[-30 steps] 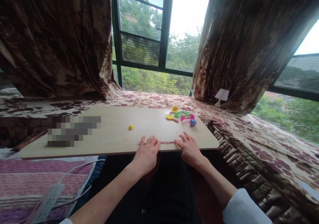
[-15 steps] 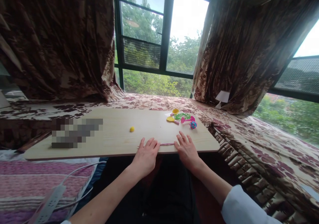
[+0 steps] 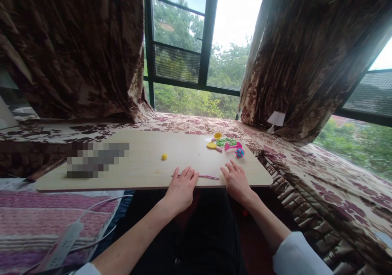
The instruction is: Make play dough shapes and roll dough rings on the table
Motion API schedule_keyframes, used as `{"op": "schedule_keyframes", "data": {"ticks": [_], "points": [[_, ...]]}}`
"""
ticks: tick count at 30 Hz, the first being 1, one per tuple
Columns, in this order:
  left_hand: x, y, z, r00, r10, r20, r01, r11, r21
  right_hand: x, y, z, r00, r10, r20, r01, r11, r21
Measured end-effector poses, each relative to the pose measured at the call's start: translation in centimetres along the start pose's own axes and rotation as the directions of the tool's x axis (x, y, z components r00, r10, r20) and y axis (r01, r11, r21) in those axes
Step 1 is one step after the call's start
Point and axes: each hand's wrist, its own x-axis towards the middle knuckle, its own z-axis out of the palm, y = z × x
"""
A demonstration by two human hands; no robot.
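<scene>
One thin pink strand (image 3: 208, 177): lying along the near edge of your worktop (image 3: 141, 160), passing under your left hand (image 3: 183, 189), whose fingers are spreading slightly apart. Your right hand (image 3: 237, 181) is resting just beyond its right end, fingers parted. Yellow lump (image 3: 164, 156): sitting beyond your left hand. Far-right group: two yellow-headed pieces, a green tangle (image 3: 226, 142), a pink double-ended piece (image 3: 233, 146) and a blue-and-pink knobbly ball (image 3: 239, 152), occupying the area beyond your right hand. Pixelated patch (image 3: 94, 160): covering the worktop's left part, hiding its contents.
</scene>
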Motion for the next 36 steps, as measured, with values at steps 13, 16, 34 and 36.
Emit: {"op": "schedule_keyframes", "data": {"ticks": [13, 16, 34, 36], "points": [[-0.6, 0.2, -1.0, 0.999, -0.028, 0.028, 0.029, 0.999, -0.038, -0.3, -5.6, -0.6, 0.972, -0.229, -0.045, 0.229, 0.973, -0.006], [-0.2, 0.2, -0.9, 0.998, -0.043, 0.044, 0.045, 0.998, -0.036, 0.1, -5.7, -0.8, 0.975, -0.218, -0.036, 0.217, 0.976, -0.019], [0.0, 0.0, -0.6, 0.993, -0.071, 0.097, 0.071, 0.997, 0.01, 1.5, -6.3, -0.8, 0.982, -0.19, -0.004, 0.189, 0.982, -0.007], [-0.8, 0.1, -0.8, 0.996, -0.048, 0.079, 0.048, 0.999, 0.003, 0.8, -6.2, -0.6, 0.979, -0.203, -0.024, 0.203, 0.979, -0.009]]}}
